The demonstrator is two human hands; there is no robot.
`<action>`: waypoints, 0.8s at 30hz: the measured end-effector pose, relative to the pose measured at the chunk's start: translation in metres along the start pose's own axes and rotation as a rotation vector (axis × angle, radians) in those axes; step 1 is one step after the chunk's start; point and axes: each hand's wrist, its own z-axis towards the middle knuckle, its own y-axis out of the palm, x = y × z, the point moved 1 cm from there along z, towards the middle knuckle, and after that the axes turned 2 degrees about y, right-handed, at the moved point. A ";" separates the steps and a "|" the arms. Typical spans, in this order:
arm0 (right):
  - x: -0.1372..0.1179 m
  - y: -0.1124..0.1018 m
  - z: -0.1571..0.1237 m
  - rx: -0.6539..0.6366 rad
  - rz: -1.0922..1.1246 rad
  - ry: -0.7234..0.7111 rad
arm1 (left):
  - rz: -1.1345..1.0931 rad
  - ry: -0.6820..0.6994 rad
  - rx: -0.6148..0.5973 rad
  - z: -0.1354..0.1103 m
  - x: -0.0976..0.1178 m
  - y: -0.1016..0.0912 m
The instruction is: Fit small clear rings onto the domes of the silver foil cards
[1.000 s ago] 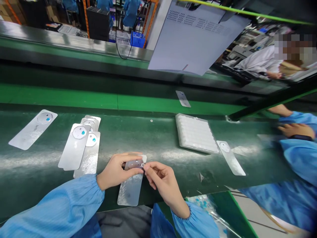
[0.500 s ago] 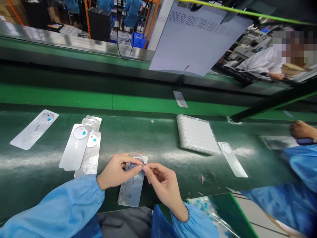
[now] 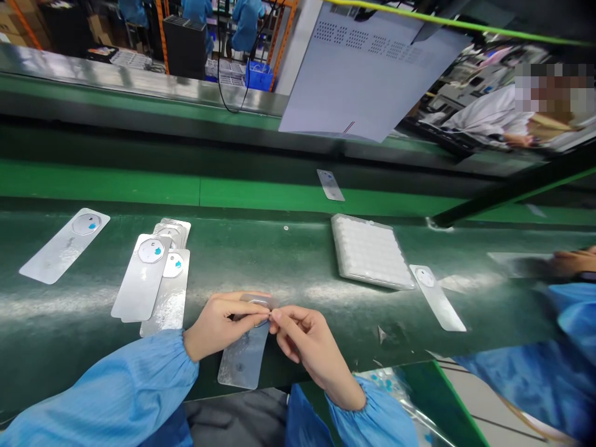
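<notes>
A silvery phone back cover [image 3: 243, 363] is tilted up at the bench's near edge, its round camera area partly hidden by fingers. My left hand [image 3: 218, 323] closes on the upper end of this cover, thumb in front and fingers over the top. At the cover's upper right edge, my right hand [image 3: 305, 338] pinches thumb and forefinger together against the left fingertips. Whatever lies in that pinch is too small to make out. To the left, several similar covers [image 3: 139, 279] lie overlapped, with blue marks on their round areas. Another cover [image 3: 58, 254] rests farther left.
A clear-edged tray of white round pieces [image 3: 370, 251] sits right of centre, beside a single cover [image 3: 440, 301]. Another cover [image 3: 330, 185] lies on the green strip behind. A co-worker's hand [image 3: 575, 262] is at far right. A bag with blue dots [image 3: 391, 385] lies below the bench edge.
The cover in my hands has shifted slightly left, and my right fingers sit a little farther from its edge. The cover on the green strip has moved left. The co-worker's hand has lowered.
</notes>
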 end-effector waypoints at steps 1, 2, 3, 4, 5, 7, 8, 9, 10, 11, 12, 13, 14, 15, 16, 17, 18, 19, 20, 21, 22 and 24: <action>0.000 0.000 0.000 -0.013 0.006 0.013 | -0.004 0.007 -0.009 0.000 0.000 0.000; 0.000 0.000 0.001 -0.025 0.014 0.026 | -0.009 0.009 -0.016 0.000 0.000 -0.001; -0.001 0.000 0.001 -0.033 0.027 0.038 | -0.015 0.007 -0.020 0.000 0.001 -0.001; -0.001 0.001 0.001 -0.040 0.043 0.049 | -0.018 0.001 -0.023 0.001 0.001 -0.001; -0.001 0.001 0.002 -0.045 0.062 0.059 | -0.015 -0.009 -0.020 0.001 0.000 -0.001; -0.001 0.002 0.002 -0.038 0.096 0.060 | -0.001 -0.048 -0.001 0.001 -0.001 0.000; -0.001 0.003 0.002 -0.023 0.104 0.045 | 0.004 -0.067 0.008 0.000 -0.002 0.000; -0.001 0.003 0.002 -0.009 0.099 0.023 | 0.005 -0.080 0.016 0.000 -0.003 0.001; -0.001 0.004 0.001 0.002 0.081 -0.004 | -0.001 -0.085 0.024 0.000 -0.003 0.001; -0.001 0.004 0.001 0.010 0.052 -0.030 | -0.013 -0.084 0.028 0.000 -0.004 0.002; -0.001 0.004 0.000 0.011 0.019 -0.052 | -0.026 -0.080 0.030 0.000 -0.004 0.002; -0.001 0.004 -0.001 0.009 -0.014 -0.067 | -0.034 -0.079 0.033 0.000 -0.004 0.002; -0.001 0.004 -0.001 0.008 -0.041 -0.077 | -0.037 -0.085 0.032 0.000 -0.004 0.002; -0.002 0.003 -0.001 0.009 -0.063 -0.083 | -0.035 -0.097 0.026 0.000 -0.004 0.002; -0.002 0.002 -0.001 0.015 -0.078 -0.085 | -0.029 -0.108 0.020 0.000 -0.003 0.002; -0.002 0.002 -0.001 0.022 -0.088 -0.084 | -0.021 -0.119 0.013 0.000 -0.003 0.001; -0.003 0.001 -0.001 0.030 -0.094 -0.082 | -0.013 -0.127 0.008 0.000 -0.003 0.001; -0.003 0.001 -0.001 0.041 -0.097 -0.078 | -0.007 -0.129 0.001 -0.001 -0.003 0.001; -0.004 0.000 0.000 0.053 -0.099 -0.074 | -0.003 -0.125 -0.007 -0.001 -0.003 0.001; -0.005 0.000 0.000 0.061 -0.100 -0.070 | -0.001 -0.116 -0.018 -0.001 -0.003 0.001; -0.006 0.000 -0.001 0.066 -0.101 -0.069 | -0.001 -0.105 -0.029 -0.001 -0.003 0.001; -0.007 -0.001 -0.001 0.070 -0.107 -0.078 | 0.002 -0.092 -0.038 -0.001 -0.003 0.001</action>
